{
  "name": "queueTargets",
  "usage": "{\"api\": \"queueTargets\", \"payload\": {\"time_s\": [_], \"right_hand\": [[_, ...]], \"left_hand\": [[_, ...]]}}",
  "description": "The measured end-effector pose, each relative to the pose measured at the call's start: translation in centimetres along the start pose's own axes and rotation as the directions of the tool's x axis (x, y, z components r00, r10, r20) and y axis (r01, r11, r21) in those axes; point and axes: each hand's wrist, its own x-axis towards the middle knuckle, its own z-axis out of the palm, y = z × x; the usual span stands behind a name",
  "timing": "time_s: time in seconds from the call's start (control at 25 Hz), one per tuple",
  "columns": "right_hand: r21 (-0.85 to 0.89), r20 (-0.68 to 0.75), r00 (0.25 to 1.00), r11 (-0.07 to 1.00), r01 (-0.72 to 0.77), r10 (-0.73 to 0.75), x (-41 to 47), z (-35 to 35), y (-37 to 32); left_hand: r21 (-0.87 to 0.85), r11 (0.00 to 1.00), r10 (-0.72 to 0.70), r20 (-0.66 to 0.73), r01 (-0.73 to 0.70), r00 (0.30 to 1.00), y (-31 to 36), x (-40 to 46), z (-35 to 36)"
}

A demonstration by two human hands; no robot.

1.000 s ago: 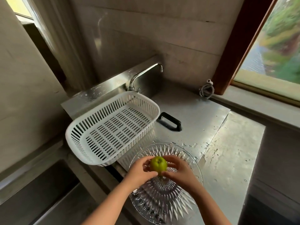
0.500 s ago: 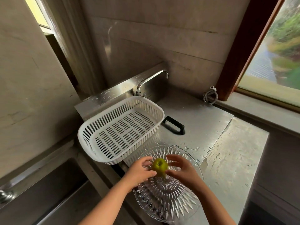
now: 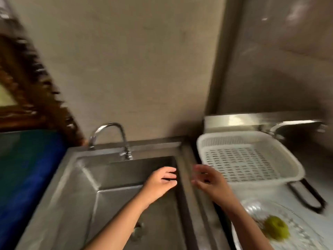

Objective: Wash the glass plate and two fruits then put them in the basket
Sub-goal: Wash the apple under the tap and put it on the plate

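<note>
A: Where does the green fruit sit?
B: On the glass plate at the lower right, blurred; the plate runs off the frame edge, so its full outline is lost.
A: And the hands?
B: The left hand hangs over the steel sink, fingers loosely curled and holding nothing. The right hand is over the sink's right rim, fingers spread and empty, though smeared by motion.
A: The basket?
B: The white basket stands on the counter behind the plate, nothing visible in it. A second fruit can't be made out anywhere.
A: The tap?
B: The faucet arches over the basin; whether water runs, I cannot tell
</note>
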Motion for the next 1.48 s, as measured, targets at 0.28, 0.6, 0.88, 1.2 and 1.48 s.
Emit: {"api": "queueTargets", "payload": {"time_s": [0.28,0.6,0.88,1.2,1.48], "right_hand": [[-0.069,0.501,0.859,0.985,0.157,-0.102,4.4,22.4,-7.8],[-0.036,0.808,0.582,0.978,0.204,-0.092,0.7,51.7,-13.4],[-0.12,0.807,0.589,0.989,0.087,0.046,-2.4,70.4,-13.7],[-0.221,0.726,0.666,0.975,-0.005,0.168,-3.0,77.9,-10.9],[0.08,0.685,0.717,0.965,-0.251,0.13,0.5,70.5,-10.2]], "left_hand": [[-0.191,0.973,-0.214,-0.522,0.131,0.825,-9.6,-12.1,-18.9],[-0.426,0.877,-0.481,-0.771,0.224,0.417,-24.6,-29.1,-35.9],[-0.629,0.764,-0.643,-0.725,0.143,0.246,-35.0,-31.6,-46.2],[-0.738,0.674,-0.7,-0.62,0.04,0.355,-39.4,-26.3,-50.4],[-0.651,0.758,-0.55,-0.677,-0.049,0.488,-34.0,-22.1,-47.3]]}}
